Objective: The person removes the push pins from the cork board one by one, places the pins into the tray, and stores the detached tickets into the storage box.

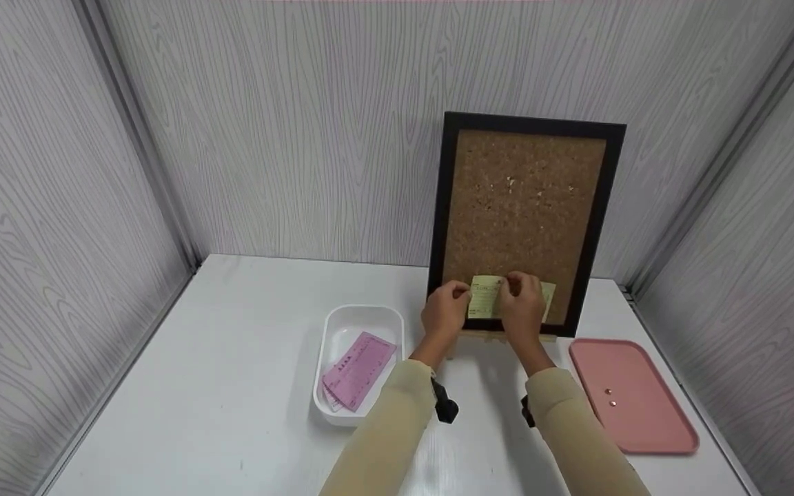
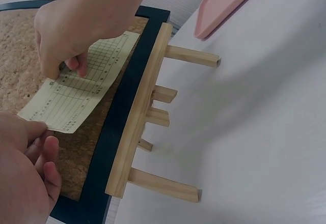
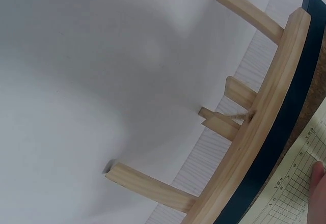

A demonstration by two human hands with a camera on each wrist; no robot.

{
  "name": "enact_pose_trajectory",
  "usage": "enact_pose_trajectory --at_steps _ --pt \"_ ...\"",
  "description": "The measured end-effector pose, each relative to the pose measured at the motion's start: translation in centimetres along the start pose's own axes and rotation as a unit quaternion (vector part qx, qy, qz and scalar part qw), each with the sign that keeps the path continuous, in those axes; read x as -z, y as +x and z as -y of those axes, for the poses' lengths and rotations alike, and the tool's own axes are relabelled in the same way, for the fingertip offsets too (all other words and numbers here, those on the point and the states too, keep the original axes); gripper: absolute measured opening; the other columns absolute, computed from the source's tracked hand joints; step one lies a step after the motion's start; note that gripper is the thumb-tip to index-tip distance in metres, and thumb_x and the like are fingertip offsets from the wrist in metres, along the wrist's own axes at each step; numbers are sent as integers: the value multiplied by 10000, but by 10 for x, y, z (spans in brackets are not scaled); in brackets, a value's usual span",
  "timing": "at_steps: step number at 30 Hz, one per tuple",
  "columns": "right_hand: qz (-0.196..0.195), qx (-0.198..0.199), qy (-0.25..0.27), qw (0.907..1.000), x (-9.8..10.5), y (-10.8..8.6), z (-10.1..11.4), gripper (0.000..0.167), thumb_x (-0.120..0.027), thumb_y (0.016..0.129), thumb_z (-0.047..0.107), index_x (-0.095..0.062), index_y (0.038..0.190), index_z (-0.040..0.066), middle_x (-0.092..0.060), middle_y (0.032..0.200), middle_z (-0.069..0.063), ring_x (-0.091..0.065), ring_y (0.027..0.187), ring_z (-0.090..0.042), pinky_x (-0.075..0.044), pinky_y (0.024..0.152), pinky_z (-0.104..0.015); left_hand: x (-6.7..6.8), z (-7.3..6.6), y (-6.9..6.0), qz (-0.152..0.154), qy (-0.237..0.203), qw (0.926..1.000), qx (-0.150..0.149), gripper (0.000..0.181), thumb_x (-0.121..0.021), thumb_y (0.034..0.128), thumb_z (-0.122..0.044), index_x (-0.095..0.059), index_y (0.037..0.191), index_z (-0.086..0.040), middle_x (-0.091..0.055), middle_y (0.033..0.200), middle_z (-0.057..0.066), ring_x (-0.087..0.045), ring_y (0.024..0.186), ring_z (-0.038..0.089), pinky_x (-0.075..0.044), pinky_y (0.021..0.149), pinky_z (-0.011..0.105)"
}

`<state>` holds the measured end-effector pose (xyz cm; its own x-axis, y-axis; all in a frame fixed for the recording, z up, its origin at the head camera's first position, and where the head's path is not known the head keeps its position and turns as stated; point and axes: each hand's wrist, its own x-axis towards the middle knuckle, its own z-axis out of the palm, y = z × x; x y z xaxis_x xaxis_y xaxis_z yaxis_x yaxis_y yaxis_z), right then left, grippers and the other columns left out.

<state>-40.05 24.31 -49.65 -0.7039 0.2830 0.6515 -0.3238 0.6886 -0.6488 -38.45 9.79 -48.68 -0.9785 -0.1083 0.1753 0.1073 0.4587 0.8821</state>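
A yellow printed paper slip (image 1: 485, 297) lies against the lower part of a black-framed cork board (image 1: 528, 227). My left hand (image 1: 446, 310) pinches the slip's left edge between thumb and fingers. At its upper edge, the curled fingers and thumb of my right hand (image 1: 522, 304) pinch the paper. A small dark spot shows between those fingertips in the left wrist view, too unclear to identify. The right hand (image 2: 81, 23) hides the slip's middle in the head view. Only a fingertip (image 3: 318, 178) of it shows in the right wrist view, on the slip's grid.
A wooden easel (image 2: 137, 112) supports the board. Left of it stands a white tub (image 1: 362, 311) holding pink slips (image 1: 359, 372). To the right is a pink tray (image 1: 635, 386) with two small metal tacks (image 1: 611, 397). Patterned panels (image 1: 300, 138) enclose the white table (image 1: 231, 386).
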Motion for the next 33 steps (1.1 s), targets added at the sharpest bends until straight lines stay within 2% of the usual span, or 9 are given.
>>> enact_pose_trajectory --at_steps 8,16,21,28,33 --pt "51 18 -18 10000 0 0 0 121 -652 970 95 -663 1031 -9 -611 983 -161 -606 872 -289 -511 755 -408 0 2 1 31 -13 10000 22 141 -641 995 -311 -744 1080 -264 -732 1028 -86 -669 886 105 -521 812 365" --pt "42 35 98 9999 1 -1 -2 120 -639 975 84 -666 1040 -14 -610 1010 -173 -599 891 -297 -506 764 -415 2 1 0 23 -81 9999 -143 131 -646 994 -289 -744 1070 -247 -738 1043 -67 -682 918 127 -527 830 386" --pt "59 23 155 9999 2 -2 -3 114 -661 970 84 -670 1033 -10 -616 1010 -174 -607 910 -305 -514 784 -431 2 0 0 13 -93 9999 -130 133 -646 993 -287 -747 1065 -240 -740 1035 -62 -681 908 130 -524 832 385" --pt "171 108 167 9997 5 -1 -3 105 -672 964 71 -676 1032 -8 -617 1022 -179 -612 945 -319 -525 809 -442 2 0 1 -51 -114 9999 -112 122 -652 988 -282 -749 1047 -238 -739 1002 -63 -673 884 124 -519 823 382" --pt "333 0 263 9991 9 1 -2 109 -663 967 64 -676 1053 -2 -620 1038 -171 -617 963 -310 -527 826 -442 1 0 2 -58 -123 9999 -99 116 -658 984 -283 -752 1039 -241 -739 996 -68 -674 886 123 -520 823 380"
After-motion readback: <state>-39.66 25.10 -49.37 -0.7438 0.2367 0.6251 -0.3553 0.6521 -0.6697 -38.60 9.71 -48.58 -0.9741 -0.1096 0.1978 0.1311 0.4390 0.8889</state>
